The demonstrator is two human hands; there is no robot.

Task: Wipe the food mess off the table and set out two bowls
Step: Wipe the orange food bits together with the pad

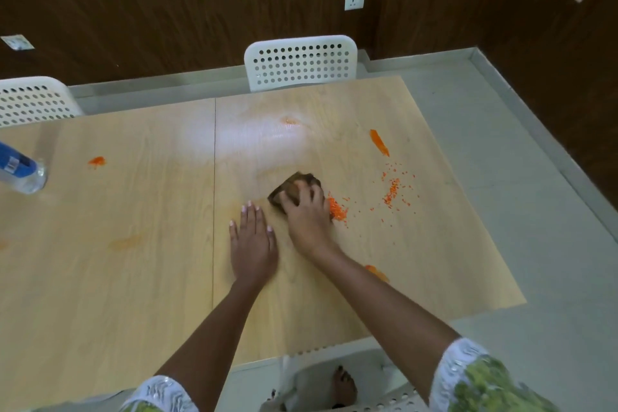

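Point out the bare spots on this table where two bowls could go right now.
Bare wood lies on the table left of the seam, between the water bottle, the small orange smear and the left hand. Crowded: right of the cloth under the right hand, with orange bits and a streak.

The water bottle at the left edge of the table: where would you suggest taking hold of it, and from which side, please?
Probably around the blue-labelled body of the water bottle, coming in from the right, the table's open side. It appears to stand upright on the table, its top cut off by the frame edge, so a sideways wrap around its round wall looks easier than a top grasp. The left hand, flat nearby, is nearer.
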